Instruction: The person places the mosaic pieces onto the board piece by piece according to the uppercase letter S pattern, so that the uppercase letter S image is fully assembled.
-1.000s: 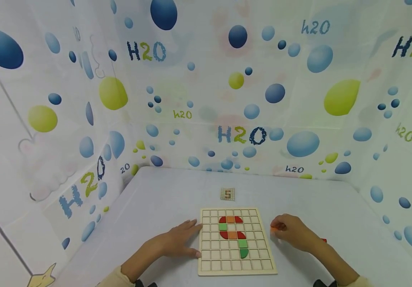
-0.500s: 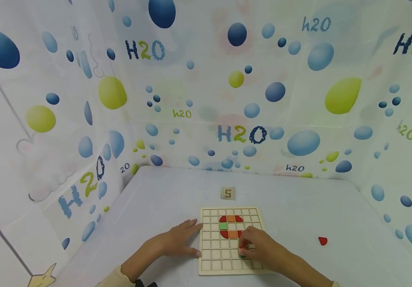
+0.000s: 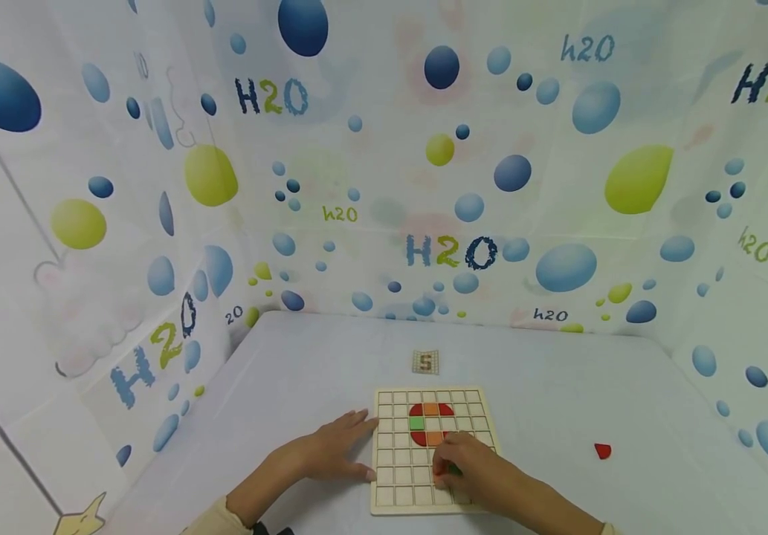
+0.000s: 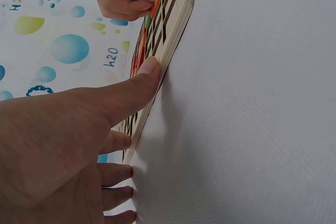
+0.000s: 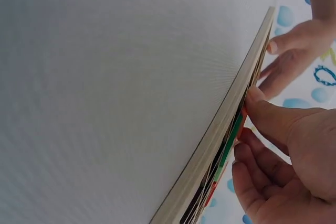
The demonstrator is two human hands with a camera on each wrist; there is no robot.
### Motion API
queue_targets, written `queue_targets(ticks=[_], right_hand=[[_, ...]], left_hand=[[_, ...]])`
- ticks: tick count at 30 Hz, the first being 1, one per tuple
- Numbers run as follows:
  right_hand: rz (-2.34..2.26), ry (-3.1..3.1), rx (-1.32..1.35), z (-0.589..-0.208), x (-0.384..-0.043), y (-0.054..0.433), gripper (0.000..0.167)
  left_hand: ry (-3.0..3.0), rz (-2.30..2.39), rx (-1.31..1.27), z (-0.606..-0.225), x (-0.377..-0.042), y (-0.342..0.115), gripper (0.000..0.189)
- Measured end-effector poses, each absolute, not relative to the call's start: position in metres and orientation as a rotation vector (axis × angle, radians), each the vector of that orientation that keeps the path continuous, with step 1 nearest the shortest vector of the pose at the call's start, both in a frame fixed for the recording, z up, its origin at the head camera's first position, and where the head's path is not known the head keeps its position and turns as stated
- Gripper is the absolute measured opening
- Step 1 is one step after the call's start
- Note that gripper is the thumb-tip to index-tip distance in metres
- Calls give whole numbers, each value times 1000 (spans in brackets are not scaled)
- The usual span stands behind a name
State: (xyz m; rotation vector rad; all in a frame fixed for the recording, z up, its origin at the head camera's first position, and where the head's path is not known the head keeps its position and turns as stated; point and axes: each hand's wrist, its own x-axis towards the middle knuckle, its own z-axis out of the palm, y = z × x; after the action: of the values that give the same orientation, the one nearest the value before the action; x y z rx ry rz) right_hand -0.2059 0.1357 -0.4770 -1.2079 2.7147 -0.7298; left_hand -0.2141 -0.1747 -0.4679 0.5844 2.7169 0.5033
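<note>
A square wooden grid board (image 3: pixel 393 474) lies on the table, with red, orange and green tiles set in some of its cells. My left hand (image 3: pixel 330 448) rests against the board's left edge, fingers spread and the thumb touching the rim. Over the lower middle of the board, my right hand (image 3: pixel 473 468) pinches an orange tile (image 4: pixel 156 6) between thumb and fingers, at a cell left of the dark green rounded tile (image 5: pixel 231 142). Part of the green column of tiles is hidden under that hand in the head view.
A small patterned card (image 3: pixel 426 362) with an S- or 5-shaped figure lies beyond the board. One red rounded tile (image 3: pixel 602 451) sits on the white tabletop (image 3: pixel 544 386) to the right. Printed curtains stand behind and at both sides.
My right hand has carried the orange tile from right of the board leftward onto its lower middle, uncovering the loose red tile. The left hand has stayed at the board's edge.
</note>
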Motion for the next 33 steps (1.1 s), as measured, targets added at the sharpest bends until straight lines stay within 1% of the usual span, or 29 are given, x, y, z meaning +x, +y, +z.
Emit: queue_targets(ticks=[4,12,26,29,33], right_hand=[[-702,2724,-1223,-474,-205,138,10],[-681,2715,-1292,-472,-206,139,15],[-683,2738,-1289,-474,-207,138,13],[-683,2731,-1227,-472,-208,144,13],[-737,2707,-1007,-464,-213,160,19]], left_hand=[[2718,512,591,-466,-214,-174,95],[2720,519,582,-466,-213,-174,95],[2726,515,589,-466,-213,-175,95],[2726,519,597,-466,-213,-175,95],[2725,524,597,-467,-212,-175,95]])
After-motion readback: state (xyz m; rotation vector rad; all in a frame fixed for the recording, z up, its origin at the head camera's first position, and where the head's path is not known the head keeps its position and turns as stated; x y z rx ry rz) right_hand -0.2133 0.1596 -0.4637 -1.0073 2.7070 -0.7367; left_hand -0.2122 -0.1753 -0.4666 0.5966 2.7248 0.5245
